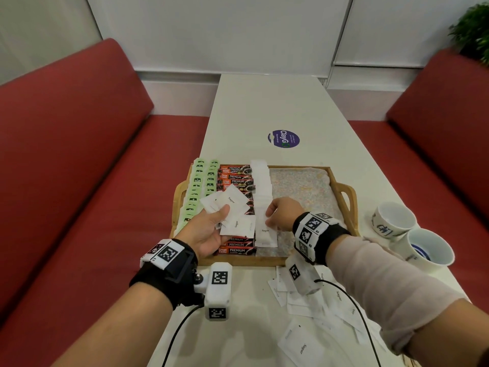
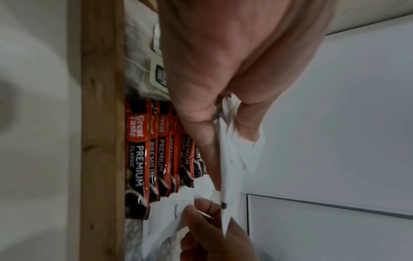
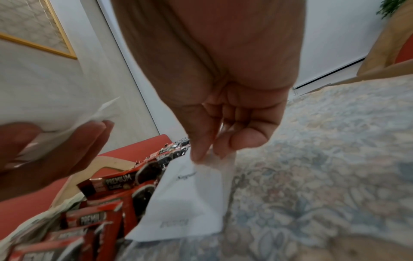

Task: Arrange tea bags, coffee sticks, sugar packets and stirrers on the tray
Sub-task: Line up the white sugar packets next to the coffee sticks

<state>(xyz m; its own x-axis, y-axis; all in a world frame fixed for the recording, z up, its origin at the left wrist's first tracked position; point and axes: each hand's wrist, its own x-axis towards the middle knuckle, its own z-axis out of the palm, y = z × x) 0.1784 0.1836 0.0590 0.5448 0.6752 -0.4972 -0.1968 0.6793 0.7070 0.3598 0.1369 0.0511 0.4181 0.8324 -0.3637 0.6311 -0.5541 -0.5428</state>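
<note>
A wooden tray [image 1: 264, 260] lined with patterned cloth holds green tea bags [image 1: 197, 192] in two rows at its left, red coffee sticks [image 1: 235, 177] beside them, then a row of white sugar packets [image 1: 260, 181]. My left hand [image 1: 209, 229] hovers over the coffee sticks and grips a fan of several sugar packets [image 1: 232, 205] between thumb and fingers. My right hand [image 1: 283, 211] pinches the far end of one sugar packet [image 3: 190, 199] that lies at the near end of the sugar row. In the left wrist view the held packets [image 2: 225, 159] show edge-on.
Loose sugar packets [image 1: 312, 313] lie scattered on the white table [image 1: 264, 107] in front of the tray, under my right forearm. Two white cups [image 1: 412, 234] stand right of the tray. Red benches [image 1: 79, 154] flank the table. The tray's right half shows bare cloth [image 1: 304, 186].
</note>
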